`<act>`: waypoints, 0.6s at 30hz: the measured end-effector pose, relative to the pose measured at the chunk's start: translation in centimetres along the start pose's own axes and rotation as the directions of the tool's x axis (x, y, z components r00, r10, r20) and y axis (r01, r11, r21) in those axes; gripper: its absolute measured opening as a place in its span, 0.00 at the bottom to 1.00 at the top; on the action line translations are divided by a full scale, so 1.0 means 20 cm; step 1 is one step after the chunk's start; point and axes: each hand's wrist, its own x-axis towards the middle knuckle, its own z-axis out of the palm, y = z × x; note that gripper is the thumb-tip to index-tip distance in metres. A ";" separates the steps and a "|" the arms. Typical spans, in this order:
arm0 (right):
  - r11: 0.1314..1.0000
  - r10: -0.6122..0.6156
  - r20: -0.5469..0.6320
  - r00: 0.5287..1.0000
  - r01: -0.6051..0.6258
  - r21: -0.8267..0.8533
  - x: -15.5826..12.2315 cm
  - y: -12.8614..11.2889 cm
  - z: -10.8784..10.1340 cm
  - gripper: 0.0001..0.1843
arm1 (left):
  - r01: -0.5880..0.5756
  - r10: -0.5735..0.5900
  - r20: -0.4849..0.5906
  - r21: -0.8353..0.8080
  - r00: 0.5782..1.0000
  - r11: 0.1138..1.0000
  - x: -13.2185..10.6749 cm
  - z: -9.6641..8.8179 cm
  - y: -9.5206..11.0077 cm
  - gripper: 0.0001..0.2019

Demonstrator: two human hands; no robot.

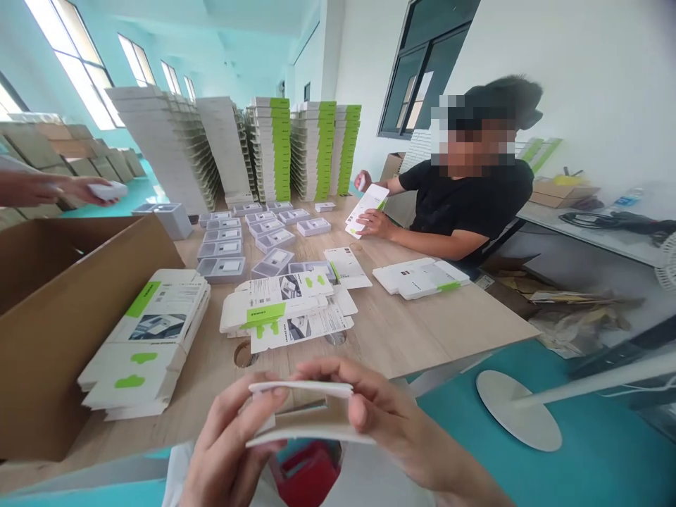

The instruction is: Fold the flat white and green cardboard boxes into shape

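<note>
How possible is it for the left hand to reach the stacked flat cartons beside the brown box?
Probably yes: bare tabletop lies between the left hand and the flat cartons, though that hand holds an open carton.

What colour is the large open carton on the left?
The carton is brown, best seen in the head view.

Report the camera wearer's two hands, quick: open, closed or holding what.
Left hand: holding the left side of an open-ended white carton.
Right hand: holding the same carton's right side.
</note>
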 end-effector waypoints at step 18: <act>0.992 0.093 0.061 0.994 -0.098 0.077 0.30 -0.13 -0.18 0.35 | 0.319 -0.326 -0.073 -0.092 0.942 0.943 0.00 0.19 -0.18 0.16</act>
